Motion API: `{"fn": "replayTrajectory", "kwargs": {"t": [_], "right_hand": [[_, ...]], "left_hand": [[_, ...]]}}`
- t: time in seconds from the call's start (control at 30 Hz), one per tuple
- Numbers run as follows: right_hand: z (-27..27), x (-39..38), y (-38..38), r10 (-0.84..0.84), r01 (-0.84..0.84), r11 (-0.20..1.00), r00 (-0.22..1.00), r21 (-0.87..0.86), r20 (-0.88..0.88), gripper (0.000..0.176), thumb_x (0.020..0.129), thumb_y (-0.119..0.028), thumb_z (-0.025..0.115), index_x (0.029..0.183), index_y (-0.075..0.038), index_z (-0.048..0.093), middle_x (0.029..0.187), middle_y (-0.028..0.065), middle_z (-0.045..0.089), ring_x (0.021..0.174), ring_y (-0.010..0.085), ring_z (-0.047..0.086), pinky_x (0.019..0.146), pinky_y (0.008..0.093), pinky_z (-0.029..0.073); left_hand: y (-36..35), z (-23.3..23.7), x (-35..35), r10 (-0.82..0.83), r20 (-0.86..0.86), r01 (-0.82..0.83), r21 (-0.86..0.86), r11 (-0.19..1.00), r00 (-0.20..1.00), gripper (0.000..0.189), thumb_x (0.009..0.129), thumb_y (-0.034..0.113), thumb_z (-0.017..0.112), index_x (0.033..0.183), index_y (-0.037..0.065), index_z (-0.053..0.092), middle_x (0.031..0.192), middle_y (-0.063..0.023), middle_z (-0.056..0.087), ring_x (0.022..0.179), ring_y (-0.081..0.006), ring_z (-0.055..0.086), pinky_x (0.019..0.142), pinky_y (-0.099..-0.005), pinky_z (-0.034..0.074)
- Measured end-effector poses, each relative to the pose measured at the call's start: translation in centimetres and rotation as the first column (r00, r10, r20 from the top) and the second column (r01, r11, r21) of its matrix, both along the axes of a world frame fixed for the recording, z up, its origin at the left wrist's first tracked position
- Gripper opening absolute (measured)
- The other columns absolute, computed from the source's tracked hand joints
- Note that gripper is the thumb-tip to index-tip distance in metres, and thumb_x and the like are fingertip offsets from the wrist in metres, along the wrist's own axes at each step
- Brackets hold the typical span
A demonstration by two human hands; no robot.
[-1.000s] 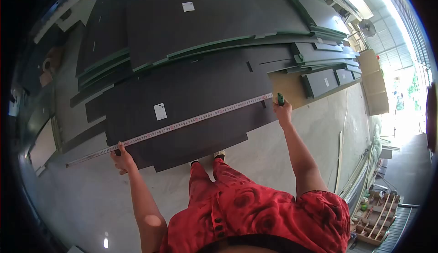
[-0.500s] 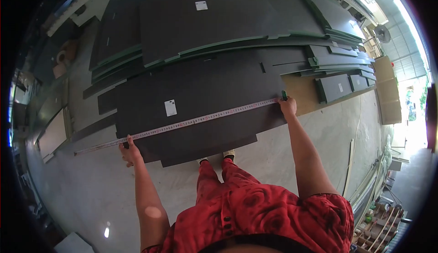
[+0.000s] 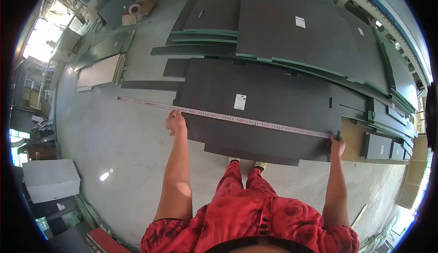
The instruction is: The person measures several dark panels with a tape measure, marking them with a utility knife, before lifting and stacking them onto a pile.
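Note:
A white tape measure (image 3: 255,122) is drawn out across a large dark panel (image 3: 283,93) with a white label (image 3: 240,101). Near the panel's left edge, my left hand (image 3: 176,122) is closed on the blade with curled fingers. The blade's free end reaches past that hand, out over the floor. At the panel's right edge, my right hand (image 3: 337,146) grips the tape by its dark green case (image 3: 338,135), which is partly hidden by the fingers.
Stacked dark panels with green edges (image 3: 315,43) lie beyond. Smaller dark pieces (image 3: 378,146) sit at the right on a tan board (image 3: 353,136). Light boards (image 3: 101,73) lie on the floor at the left, and a white box (image 3: 51,180) stands lower left.
My view has turned to the left, so the panels and both arms appear farther right and the tape slants the other way. Both hands still hold the tape.

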State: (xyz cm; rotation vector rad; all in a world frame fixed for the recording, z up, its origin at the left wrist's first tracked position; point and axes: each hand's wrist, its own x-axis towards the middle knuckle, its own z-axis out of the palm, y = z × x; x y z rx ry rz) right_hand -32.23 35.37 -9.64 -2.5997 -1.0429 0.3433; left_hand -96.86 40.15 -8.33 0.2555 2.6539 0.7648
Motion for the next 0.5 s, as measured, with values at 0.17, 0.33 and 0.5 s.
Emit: {"fn": "replayTrajectory", "kwargs": {"t": [0.17, 0.33, 0.5], "right_hand": [[-1.7, 1.6, 1.7, -0.051, 0.062, 0.993, 0.992, 0.096, -0.118, 0.041, 0.069, -0.032, 0.068, 0.093, 0.001, 0.061, 0.083, 0.0179, 0.059, 0.085, 0.0340, 0.055, 0.077, 0.0403, 0.040], [-0.7, 0.6, 5.4, -0.070, 0.100, 0.988, 0.970, 0.119, -0.233, 0.040, 0.065, -0.034, 0.071, 0.085, 0.000, 0.063, 0.067, 0.0141, 0.060, 0.066, 0.0323, 0.057, 0.063, 0.0405, 0.043], [2.2, -0.7, 8.1, -0.104, 0.134, 0.987, 0.954, 0.087, -0.282, 0.038, 0.063, -0.037, 0.072, 0.076, -0.003, 0.062, 0.069, 0.0137, 0.061, 0.068, 0.0288, 0.058, 0.063, 0.0390, 0.043]], "left_hand": [[1.7, 1.9, 1.2, -0.008, -0.058, 0.013, 0.091, 0.996, 0.998, 0.024, 0.076, 0.033, 0.061, 0.095, 0.019, 0.063, 0.119, -0.0031, 0.042, 0.124, -0.0236, 0.025, 0.099, -0.0605, 0.010], [5.7, 0.1, -0.3, 0.049, 0.006, -0.049, 0.210, 0.977, 0.999, 0.016, 0.071, 0.026, 0.064, 0.086, 0.021, 0.065, 0.087, 0.0005, 0.061, 0.095, -0.0200, 0.055, 0.103, -0.0535, 0.009], [8.1, -3.4, -2.0, -0.036, 0.060, 0.016, 0.302, 0.953, 0.998, 0.016, 0.070, 0.028, 0.066, 0.084, 0.021, 0.068, 0.083, -0.0001, 0.064, 0.094, -0.0250, 0.057, 0.102, -0.0560, 0.011]]}}
